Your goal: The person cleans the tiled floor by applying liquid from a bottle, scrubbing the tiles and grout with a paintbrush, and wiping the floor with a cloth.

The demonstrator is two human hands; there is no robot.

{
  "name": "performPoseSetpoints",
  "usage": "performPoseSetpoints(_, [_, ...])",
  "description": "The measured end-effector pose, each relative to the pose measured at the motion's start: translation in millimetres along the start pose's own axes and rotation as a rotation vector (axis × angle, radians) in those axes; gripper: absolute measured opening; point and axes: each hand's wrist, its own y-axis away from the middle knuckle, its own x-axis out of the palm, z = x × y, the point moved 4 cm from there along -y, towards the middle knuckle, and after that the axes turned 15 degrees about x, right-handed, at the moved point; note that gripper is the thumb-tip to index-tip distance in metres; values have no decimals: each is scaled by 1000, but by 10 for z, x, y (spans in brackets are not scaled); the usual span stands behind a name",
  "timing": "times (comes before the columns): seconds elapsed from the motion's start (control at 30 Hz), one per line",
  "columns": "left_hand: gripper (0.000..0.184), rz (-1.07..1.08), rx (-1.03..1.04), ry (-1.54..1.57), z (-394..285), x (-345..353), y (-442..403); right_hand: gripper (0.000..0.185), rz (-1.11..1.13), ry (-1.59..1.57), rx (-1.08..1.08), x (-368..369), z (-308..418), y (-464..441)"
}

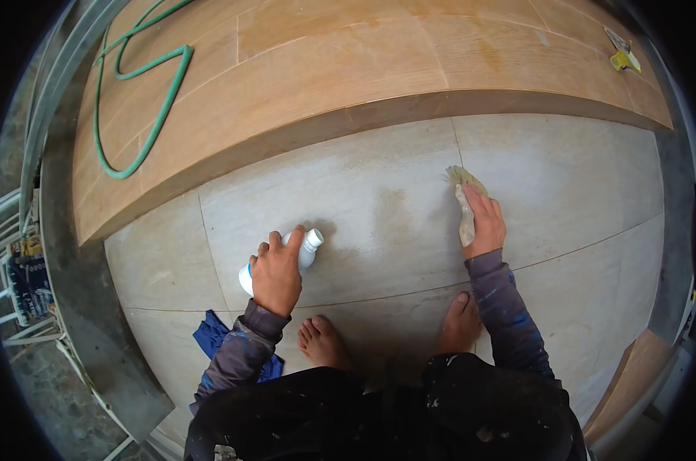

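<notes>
Over the gray tiled floor [578, 192], the left hand [276, 273] is clasping a tilted white bottle [307, 252], its contents hidden, while the right hand [484, 225], nearer the floor's step-side edge, is gripping a splayed-bristle brush [464, 203], its handle partly covered.

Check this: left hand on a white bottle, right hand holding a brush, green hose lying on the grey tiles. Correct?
Only the green hose is wrong: the head view shows it on the raised brown step, not the grey tiles. Left hand on white bottle, right hand holding brush: both correct.
</notes>
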Motion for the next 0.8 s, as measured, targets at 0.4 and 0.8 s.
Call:
performPoseSetpoints(0.4, [68,3,28,35,179,0,135,45,25,1,-77,370,615,-34])
performPoseSetpoints(0.8, [74,-98,-22,136,515,-110,344,37,208,-90,-598,1080,1524,450])
